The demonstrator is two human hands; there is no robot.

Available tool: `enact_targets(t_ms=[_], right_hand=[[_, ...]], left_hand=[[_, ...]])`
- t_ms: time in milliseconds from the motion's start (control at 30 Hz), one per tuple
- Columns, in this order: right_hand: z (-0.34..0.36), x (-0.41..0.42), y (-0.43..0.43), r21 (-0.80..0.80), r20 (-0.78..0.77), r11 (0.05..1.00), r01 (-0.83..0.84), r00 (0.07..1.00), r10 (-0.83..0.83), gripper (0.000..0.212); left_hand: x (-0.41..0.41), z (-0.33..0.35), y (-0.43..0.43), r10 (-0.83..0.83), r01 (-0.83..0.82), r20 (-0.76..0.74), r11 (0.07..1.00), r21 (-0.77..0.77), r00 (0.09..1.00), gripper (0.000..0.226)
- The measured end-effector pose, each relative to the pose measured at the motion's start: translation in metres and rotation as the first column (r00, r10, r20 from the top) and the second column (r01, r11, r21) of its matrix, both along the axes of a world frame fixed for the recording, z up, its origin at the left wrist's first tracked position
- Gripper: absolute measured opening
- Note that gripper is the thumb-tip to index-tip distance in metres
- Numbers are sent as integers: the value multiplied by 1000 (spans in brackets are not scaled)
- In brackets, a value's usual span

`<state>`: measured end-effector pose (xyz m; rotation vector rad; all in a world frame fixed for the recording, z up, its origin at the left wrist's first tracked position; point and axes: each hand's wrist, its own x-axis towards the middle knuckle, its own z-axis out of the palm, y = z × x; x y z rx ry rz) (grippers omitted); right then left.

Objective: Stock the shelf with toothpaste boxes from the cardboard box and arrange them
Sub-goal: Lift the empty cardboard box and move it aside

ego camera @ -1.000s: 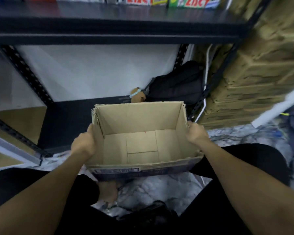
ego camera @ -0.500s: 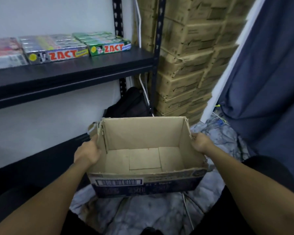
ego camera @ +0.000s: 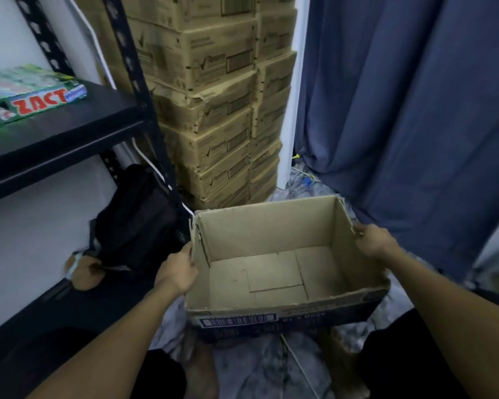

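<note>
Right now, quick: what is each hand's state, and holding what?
Left hand: grips the left wall of the empty cardboard box.
Right hand: grips the box's right wall.

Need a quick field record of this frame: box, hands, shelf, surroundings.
cardboard box: open top, bare bottom flaps showing, nothing inside
left hand: grips the box's left wall
right hand: grips the box's right wall
toothpaste boxes: green ZACT packs lying on the black shelf, upper left
black bag: on the lower shelf level, left of the box
stacked cartons: behind the box
blue curtain: right side
</note>
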<state>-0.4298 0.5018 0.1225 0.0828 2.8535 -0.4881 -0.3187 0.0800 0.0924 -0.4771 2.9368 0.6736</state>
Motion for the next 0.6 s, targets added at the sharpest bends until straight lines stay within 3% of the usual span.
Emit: enact_targets(t_ms=[167, 300, 467, 600], right_hand=[[-22, -6, 40, -9, 47, 990, 140, 989, -139, 24], [-62, -22, 64, -21, -7, 971, 238, 971, -238, 55], [-106, -40, 74, -61, 74, 915, 399, 916, -394, 50], [-148, -43, 77, -144, 70, 887, 440, 898, -434, 61]], left_hand=[[-61, -41, 38, -81, 80, 8, 996, 43, 997, 52], [-120, -77, 57, -141, 137, 31, 985, 105, 990, 58], [-191, -116, 70, -196, 187, 76, 976, 108, 978, 65], [-225, -138, 75, -224, 223, 16, 972, 80, 974, 71]])
